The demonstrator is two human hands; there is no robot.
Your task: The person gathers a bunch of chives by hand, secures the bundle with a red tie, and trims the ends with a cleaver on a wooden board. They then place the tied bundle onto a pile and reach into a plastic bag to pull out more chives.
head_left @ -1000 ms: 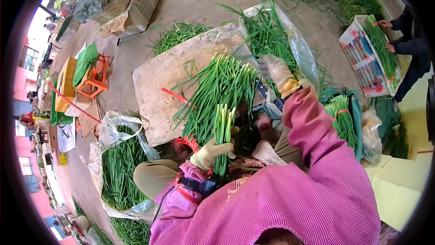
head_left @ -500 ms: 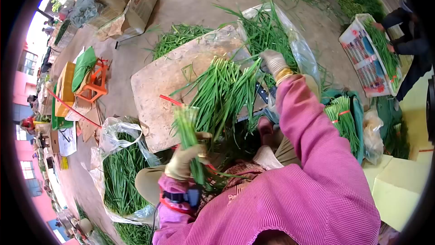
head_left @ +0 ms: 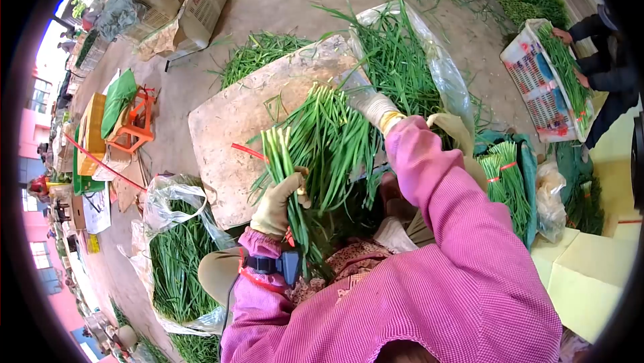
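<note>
A pale wooden board (head_left: 228, 135) lies in front of me with a heap of green stalks (head_left: 335, 141) on its right part, cut ends pointing up. My left hand (head_left: 278, 207), in a light glove, is wrapped round a small bunch of stalks (head_left: 276, 151) held upright at the board's near edge. Over the top right of the heap is my right hand (head_left: 377, 109), gloved too, at the stalk ends; its fingers are mostly hidden, and what they hold cannot be made out. A red strip (head_left: 248, 152) lies beside the held bunch.
Plastic bags of greens stand at left (head_left: 184, 262) and behind the board (head_left: 402, 61). Tied bundles (head_left: 503, 172) lie at right. A co-worker's hands touch greens in a crate (head_left: 537, 88). An orange stool (head_left: 137, 125) and cardboard boxes (head_left: 194, 11) are at left.
My left hand has risen slightly with its bunch, which now stands nearer the heap. My right hand has moved left and down, from the bagged greens to the heap's stalk ends.
</note>
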